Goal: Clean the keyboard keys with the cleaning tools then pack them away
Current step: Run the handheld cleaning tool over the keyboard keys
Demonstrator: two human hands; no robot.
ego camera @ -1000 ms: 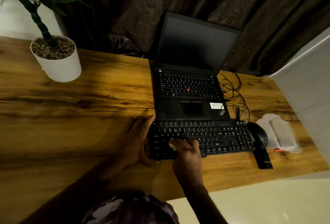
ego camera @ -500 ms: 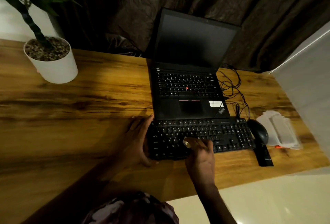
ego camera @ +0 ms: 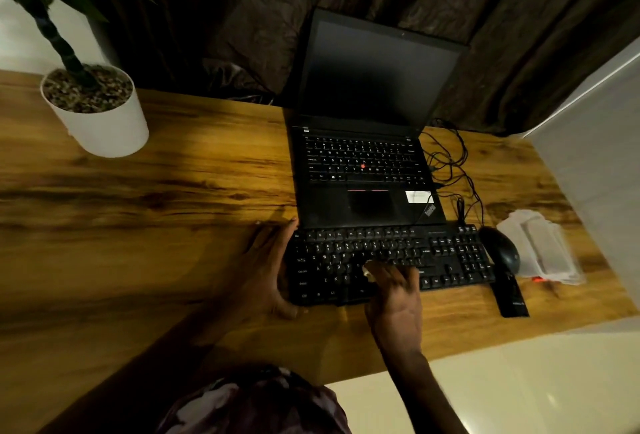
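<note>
Head view: the black keyboard [ego camera: 391,260] lies along the near edge of the wooden tabletop [ego camera: 156,212], toward its right half, its far side touching the front of an open, dark-screened laptop [ego camera: 363,163]. The left hand [ego camera: 266,271] rests flat against the keyboard's left end, fingers straight and together along that end and thumb at its near corner. The right hand [ego camera: 394,291] is over the middle letter keys, its fingers curled and pinching a small white wad [ego camera: 367,269] that touches the keys; what the wad is made of cannot be told.

Just beside the keyboard's right end sits a black mouse [ego camera: 500,248], with a flat black bar [ego camera: 510,295] lying nearer the near edge. A clear plastic pack [ego camera: 540,250] lies close to the right edge, beside the mouse. Black cables [ego camera: 450,163] tangle to the right of the laptop. A white plant pot [ego camera: 100,115] stands at the far left corner.
</note>
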